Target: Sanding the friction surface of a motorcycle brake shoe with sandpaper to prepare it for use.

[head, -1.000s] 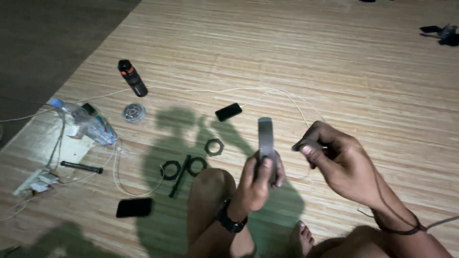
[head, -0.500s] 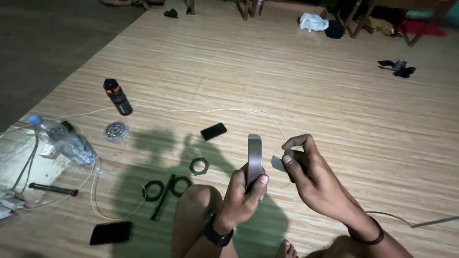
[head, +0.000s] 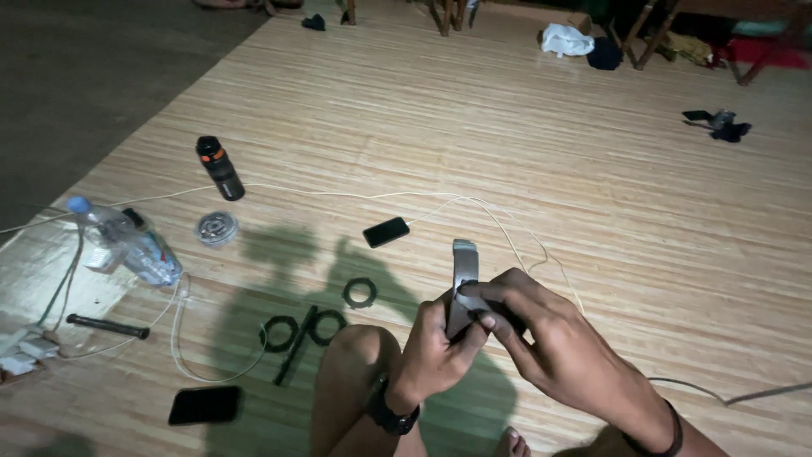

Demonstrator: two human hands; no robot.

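**Both hands on a tape roll**

The left hand [head: 436, 343] grips a grey roll of tape [head: 463, 283] upright above the knee; the right hand [head: 533, 330] pinches its loose end. A black ring [head: 359, 293] lies on the wooden floor [head: 507, 135] nearby

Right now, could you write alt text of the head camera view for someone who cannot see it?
A seated person's left hand grips a grey roll of tape upright while the right hand pinches its edge. On the wooden floor lie a phone, black rings and a plastic bottle.
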